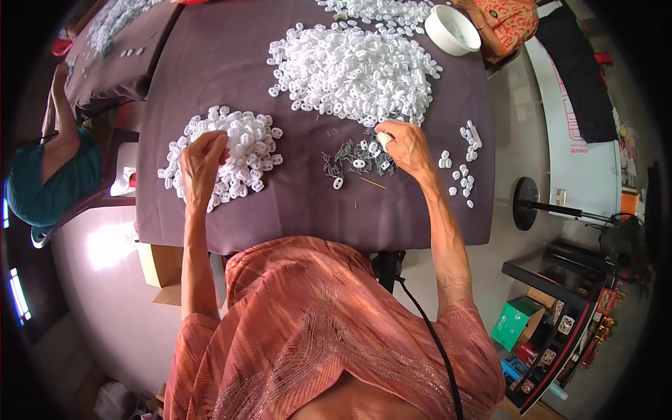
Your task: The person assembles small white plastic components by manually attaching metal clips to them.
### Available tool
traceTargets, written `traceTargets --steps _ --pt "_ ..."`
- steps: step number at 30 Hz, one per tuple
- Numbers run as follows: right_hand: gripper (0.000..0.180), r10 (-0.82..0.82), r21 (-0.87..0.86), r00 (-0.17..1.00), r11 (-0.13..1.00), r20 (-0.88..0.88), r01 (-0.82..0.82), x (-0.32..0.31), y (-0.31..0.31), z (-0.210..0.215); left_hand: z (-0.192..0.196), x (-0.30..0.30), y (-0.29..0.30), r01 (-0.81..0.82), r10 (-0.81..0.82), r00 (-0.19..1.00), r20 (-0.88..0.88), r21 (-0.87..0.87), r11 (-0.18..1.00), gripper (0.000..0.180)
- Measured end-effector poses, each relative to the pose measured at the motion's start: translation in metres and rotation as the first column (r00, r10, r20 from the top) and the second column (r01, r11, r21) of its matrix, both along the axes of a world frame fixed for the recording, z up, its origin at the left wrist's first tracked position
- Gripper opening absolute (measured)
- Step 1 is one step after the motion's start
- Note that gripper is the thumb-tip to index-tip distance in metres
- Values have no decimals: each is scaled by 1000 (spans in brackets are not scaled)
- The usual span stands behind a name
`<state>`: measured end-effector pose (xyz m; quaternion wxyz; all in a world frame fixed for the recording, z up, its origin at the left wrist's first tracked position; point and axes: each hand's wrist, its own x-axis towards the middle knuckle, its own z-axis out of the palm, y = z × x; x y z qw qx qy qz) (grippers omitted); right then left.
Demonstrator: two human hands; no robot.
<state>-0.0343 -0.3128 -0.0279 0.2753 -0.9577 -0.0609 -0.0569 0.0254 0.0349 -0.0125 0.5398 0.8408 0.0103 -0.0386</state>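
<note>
My left hand (pixel 203 162) is over a pile of small white oval plastic pieces (pixel 246 150), thumb and fingers pressed together. Whether a piece sits in that pinch I cannot make out. Farther right, my right hand (pixel 408 148) is closed above a scatter of small grey screws (pixel 341 159). Something pale shows at its thumb, too small to name. A few white pieces with two dark holes (pixel 359 164) lie among the screws. A thin wooden stick (pixel 374 183) rests just nearer to me.
A much larger heap of white pieces (pixel 350 70) covers the table's far middle. Loose white pieces (pixel 463 171) lie by the right edge of the dark tablecloth (pixel 308 217). A white bowl (pixel 448 45) stands far right, near another person's arm (pixel 490 35). Another person (pixel 56 171) sits left.
</note>
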Motion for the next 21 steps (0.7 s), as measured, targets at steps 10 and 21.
traceTargets --steps 10,21 --pt "19 80 -213 992 972 -99 -100 -1 24 -12 -14 -5 8 -32 -58 978 201 420 907 23" --pt "11 145 -229 989 962 -39 -150 -8 17 -16 1 -14 -85 290 -338 901 274 200 936 13"
